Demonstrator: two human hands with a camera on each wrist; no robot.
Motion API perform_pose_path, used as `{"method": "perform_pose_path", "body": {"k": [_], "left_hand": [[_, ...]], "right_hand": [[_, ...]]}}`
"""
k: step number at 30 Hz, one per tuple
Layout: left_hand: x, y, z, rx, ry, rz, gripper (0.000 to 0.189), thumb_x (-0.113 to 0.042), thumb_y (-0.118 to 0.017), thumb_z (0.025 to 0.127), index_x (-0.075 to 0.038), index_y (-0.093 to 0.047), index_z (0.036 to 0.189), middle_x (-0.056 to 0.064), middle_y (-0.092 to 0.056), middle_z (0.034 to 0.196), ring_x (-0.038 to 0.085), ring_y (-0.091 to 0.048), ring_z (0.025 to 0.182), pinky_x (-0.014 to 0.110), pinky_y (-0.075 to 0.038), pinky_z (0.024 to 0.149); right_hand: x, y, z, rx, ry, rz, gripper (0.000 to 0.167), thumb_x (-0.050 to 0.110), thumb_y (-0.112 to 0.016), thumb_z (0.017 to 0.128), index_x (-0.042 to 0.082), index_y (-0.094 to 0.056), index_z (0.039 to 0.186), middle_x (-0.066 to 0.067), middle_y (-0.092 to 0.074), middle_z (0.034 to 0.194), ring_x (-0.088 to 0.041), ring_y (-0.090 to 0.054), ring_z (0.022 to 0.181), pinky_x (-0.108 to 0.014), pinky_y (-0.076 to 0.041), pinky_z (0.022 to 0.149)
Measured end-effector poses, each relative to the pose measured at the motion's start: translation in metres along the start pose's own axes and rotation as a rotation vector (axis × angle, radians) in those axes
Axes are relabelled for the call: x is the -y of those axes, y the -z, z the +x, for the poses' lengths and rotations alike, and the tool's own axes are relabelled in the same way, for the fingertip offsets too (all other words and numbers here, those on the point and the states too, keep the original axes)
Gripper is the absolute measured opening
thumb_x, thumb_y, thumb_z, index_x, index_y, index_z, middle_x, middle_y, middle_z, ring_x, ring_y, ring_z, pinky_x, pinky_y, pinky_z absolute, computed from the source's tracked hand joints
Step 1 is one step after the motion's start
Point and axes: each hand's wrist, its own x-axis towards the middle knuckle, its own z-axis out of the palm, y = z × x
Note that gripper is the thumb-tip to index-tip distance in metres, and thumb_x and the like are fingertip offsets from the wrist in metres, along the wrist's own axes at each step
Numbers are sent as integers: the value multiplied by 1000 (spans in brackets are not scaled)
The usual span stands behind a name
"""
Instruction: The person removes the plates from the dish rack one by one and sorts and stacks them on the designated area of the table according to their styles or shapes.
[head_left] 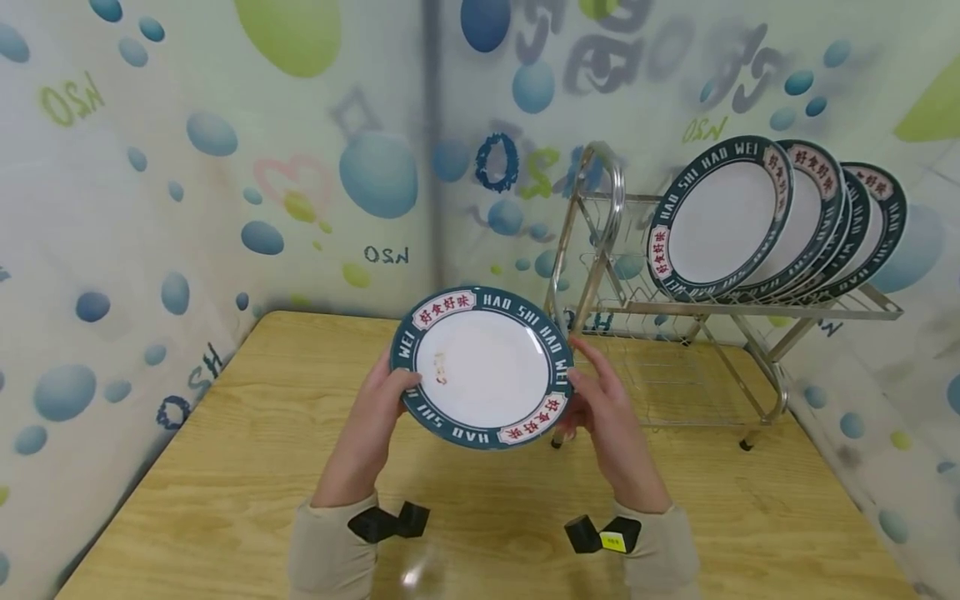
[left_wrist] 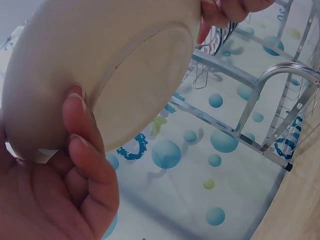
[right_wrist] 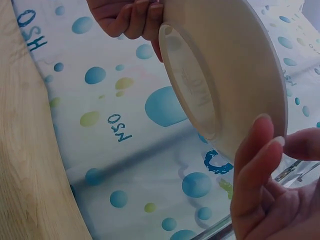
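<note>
A white plate (head_left: 483,367) with a dark green lettered rim is held up above the table, its face tilted toward the head camera. A small brownish mark shows on the left part of its white centre. My left hand (head_left: 377,412) grips the left edge, thumb on the rim and fingers beneath. On the opposite edge my right hand (head_left: 606,417) pinches the rim in the same way. The plate's pale underside (left_wrist: 135,75) with its raised foot ring fills much of the left wrist view; the right wrist view shows that underside (right_wrist: 225,70) too, fingertips against it.
At the right stands a two-tier metal dish rack (head_left: 615,208). Several matching plates (head_left: 720,221) lean upright in a row on its upper tier. The wooden table (head_left: 225,467) meets bubble-patterned walls (head_left: 300,183) at the back and sides.
</note>
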Motion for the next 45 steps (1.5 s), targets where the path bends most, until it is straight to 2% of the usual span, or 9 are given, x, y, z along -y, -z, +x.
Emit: {"method": "perform_pose_path", "body": {"k": [7, 15, 23, 35, 41, 45], "left_hand": [[-2, 4, 0, 3, -10, -24, 46, -14, -36, 90, -27, -37, 134, 10, -55, 108, 23, -54, 84, 39, -35, 89], [-2, 9, 1, -18, 3, -33, 42, -17, -37, 92, -25, -39, 133, 12, -57, 100, 22, -56, 80, 39, -34, 90], [0, 13, 2, -19, -7, -29, 42, -17, -37, 92, -25, -40, 132, 12, -57, 103, 23, -54, 87, 39, -34, 89], [2, 18, 5, -30, 21, 19, 43, -18, -37, 92, -25, -38, 134, 11, -58, 100, 20, -55, 80, 36, -37, 86], [1, 27, 3, -46, 28, -7, 39, -20, -38, 93, -21, -42, 132, 4, -62, 86, 17, -56, 77, 39, -31, 92], [1, 33, 3, -42, 8, -15, 38, -20, -37, 93, -16, -44, 131, 0, -62, 74, 16, -57, 70, 38, -32, 91]], "right_hand": [[1, 0, 0, 4, 7, 2, 49, 30, -45, 93, 21, -29, 138, -4, -61, 74, -16, -52, 52, -26, -43, 47], [1, -1, 1, -17, 22, 28, 46, 23, -47, 93, 20, -32, 136, -8, -53, 70, -18, -51, 51, -27, -42, 45], [2, 1, 1, -14, 36, 20, 46, 23, -45, 94, 18, -30, 137, -9, -54, 75, -19, -51, 51, -28, -42, 44], [4, 2, 0, -17, 31, 10, 45, 25, -45, 94, 21, -31, 137, -9, -53, 75, -19, -51, 53, -27, -42, 45], [5, 2, 0, -21, 27, 5, 45, 25, -45, 94, 22, -31, 136, -10, -52, 76, -19, -51, 53, -27, -43, 46], [5, 3, 0, -14, 33, 3, 44, 22, -42, 95, 20, -29, 137, -10, -52, 76, -18, -51, 53, -27, -43, 46]]}}
